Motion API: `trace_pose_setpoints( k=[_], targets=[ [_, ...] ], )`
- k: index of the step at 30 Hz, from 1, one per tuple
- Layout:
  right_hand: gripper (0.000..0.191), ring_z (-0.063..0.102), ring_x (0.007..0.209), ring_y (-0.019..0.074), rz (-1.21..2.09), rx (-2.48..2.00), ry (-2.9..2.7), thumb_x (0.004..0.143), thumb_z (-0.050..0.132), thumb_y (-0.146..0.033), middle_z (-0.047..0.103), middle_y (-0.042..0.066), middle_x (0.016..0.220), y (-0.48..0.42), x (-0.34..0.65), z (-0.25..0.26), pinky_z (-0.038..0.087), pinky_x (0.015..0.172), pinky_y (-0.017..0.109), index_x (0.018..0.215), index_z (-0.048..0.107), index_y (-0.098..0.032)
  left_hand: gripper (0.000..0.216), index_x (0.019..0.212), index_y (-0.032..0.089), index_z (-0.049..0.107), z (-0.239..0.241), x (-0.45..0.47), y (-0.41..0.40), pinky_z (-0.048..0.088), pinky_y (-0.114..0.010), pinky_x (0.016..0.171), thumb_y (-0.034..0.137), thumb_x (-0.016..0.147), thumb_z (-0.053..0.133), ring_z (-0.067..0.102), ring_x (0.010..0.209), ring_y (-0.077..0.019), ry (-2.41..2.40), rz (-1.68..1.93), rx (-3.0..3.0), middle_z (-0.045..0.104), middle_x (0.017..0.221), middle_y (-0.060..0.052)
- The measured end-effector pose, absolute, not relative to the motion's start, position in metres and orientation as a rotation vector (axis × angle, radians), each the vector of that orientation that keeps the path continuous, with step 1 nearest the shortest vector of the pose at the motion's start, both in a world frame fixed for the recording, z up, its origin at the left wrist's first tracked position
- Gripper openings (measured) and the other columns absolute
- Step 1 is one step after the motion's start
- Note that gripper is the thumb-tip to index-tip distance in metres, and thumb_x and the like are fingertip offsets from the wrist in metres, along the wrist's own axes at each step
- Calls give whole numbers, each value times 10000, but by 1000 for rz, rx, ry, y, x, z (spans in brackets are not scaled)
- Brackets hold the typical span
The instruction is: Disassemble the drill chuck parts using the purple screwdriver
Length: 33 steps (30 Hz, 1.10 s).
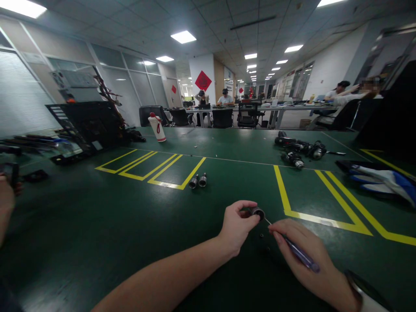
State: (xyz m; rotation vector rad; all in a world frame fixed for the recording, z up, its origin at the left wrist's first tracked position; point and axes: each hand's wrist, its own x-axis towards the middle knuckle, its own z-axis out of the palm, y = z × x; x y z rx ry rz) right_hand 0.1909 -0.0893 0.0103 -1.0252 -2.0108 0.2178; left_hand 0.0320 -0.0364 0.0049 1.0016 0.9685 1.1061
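Note:
My left hand (236, 225) pinches a small dark cylindrical part (258, 212) with a silver rim, just above the green table (130, 225). My right hand (308, 260) grips a thin screwdriver (300, 253) with a purple handle; its metal tip points up-left and meets the part. A couple of tiny dark bits (261, 236) lie on the table under my hands. Two similar small cylinders (198, 180) stand side by side further out, by a yellow line.
Several black lens-like parts (299, 149) lie at the far right. A white bottle (157, 127) stands far left of centre, beside a black open case (87, 125). Blue-white gloves (383, 180) lie at right. Another person's hand (6, 195) shows at the left edge. People sit at distant desks.

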Motion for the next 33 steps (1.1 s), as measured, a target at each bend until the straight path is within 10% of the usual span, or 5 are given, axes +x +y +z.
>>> trace_pose_setpoints(
  k=[11, 20, 33],
  targets=[
    [289, 643, 823, 221, 122, -938, -2139, 818, 534, -114, 674, 81, 898, -96, 188, 12, 532, 722, 358, 1083, 577, -221, 239, 892, 128, 625, -5, 33, -35, 512, -320, 758, 44, 670, 650, 644, 784, -165, 976, 1162, 1091, 671, 861, -69],
    [307, 572, 609, 190, 1003, -1299, -1409, 816, 520, -429, 562, 7, 542, -78, 196, 16, 470, 614, 335, 596, 564, -219, 317, 985, 159, 629, -4, 27, -28, 484, -363, 875, 28, 697, 640, 609, 920, -187, 1076, 1146, 1020, 647, 996, -72],
    [318, 513, 555, 155, 1160, -1431, -1457, 763, 568, -492, 554, -18, 551, -70, 193, 9, 393, 546, 287, 631, 581, -204, 341, 995, 159, 631, -5, 27, -27, 478, -360, 893, -3, 696, 620, 598, 942, -186, 1033, 1138, 1010, 639, 1023, -74]
  ],
)
